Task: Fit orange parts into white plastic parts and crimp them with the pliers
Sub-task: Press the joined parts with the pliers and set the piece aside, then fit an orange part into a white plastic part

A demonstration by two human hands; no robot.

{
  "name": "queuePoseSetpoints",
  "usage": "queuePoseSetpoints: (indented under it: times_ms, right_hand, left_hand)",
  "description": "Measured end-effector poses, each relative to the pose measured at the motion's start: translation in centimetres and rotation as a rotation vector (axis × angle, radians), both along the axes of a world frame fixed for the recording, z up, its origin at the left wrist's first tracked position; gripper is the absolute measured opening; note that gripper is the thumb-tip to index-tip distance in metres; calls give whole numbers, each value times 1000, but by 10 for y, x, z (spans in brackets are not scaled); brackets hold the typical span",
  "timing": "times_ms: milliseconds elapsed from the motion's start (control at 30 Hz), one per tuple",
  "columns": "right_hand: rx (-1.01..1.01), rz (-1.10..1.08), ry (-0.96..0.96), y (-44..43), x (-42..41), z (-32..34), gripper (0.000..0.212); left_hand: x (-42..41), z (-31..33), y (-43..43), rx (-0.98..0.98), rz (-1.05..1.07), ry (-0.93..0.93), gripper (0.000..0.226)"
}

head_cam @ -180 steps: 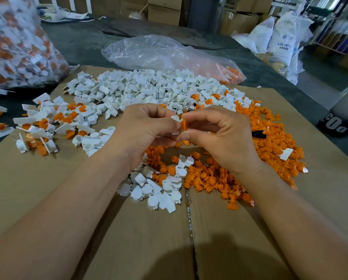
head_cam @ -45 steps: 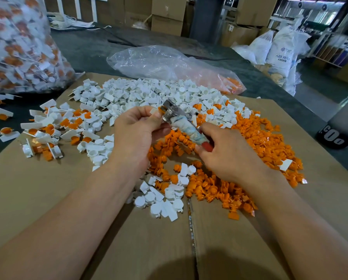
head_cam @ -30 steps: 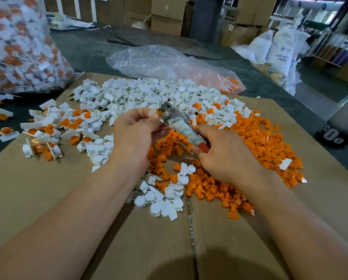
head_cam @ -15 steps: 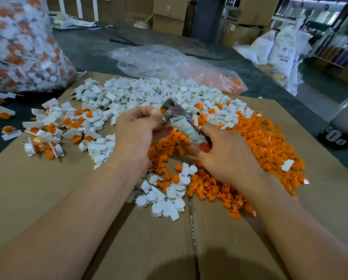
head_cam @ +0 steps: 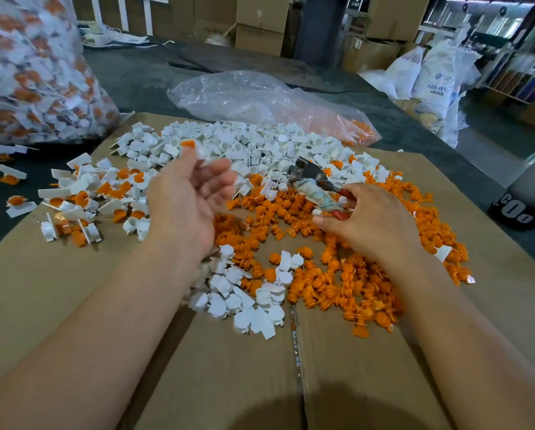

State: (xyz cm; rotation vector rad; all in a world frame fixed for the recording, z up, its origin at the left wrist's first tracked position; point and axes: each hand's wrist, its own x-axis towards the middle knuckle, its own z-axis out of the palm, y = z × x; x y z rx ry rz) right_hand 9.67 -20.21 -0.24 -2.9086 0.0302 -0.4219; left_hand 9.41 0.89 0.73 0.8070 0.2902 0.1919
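As right hand (head_cam: 368, 225) grips pliers (head_cam: 312, 185), left (head_cam: 185, 197) splayed

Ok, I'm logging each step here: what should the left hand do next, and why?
Probably drop the assembled piece at the blurred fingertips of the left hand onto the finished pile to its left: orange already sits in white, and the right hand holds the pliers away from it.

orange parts (head_cam: 353, 290) | white plastic parts (head_cam: 244, 141) | brown cardboard (head_cam: 42, 274) | red-handled pliers (head_cam: 315, 190)
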Motion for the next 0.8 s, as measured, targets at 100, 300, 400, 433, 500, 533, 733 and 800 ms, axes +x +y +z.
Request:
queuePoseSetpoints:
  times_ms: [100,300,400,433,500,533,733,800]
  right_hand:
    - [-37,-23,36,-3,1,0,76]
    - [-59,-33,73,-6,4,0,76]
    - [-42,-31,77,-8,5,-1,77]
    - [-38,-31,84,-8,5,-1,78]
    - [-47,-29,104,-8,6,-1,80]
    - [-60,-26,115,-8,6,-1,81]
    - [-121,-7,183,-6,7,-3,88]
    - [-124,-11,197,-5,6,-3,91]
  left_hand:
    - [4,5,17,-157,177,-13,22]
    - [6,6,41,-361,317,-26,26]
    - [7,5,41,-384,314,-27,21]
    - [8,5,41,-374,300,-22,19]
    - [10,4,38,-297,243,6,16]
    - [11,3,36,-217,203,32,13]
    - [9,-4,16,639,-87,55,12]
    - [5,-8,11,1019,-105,-38,12]
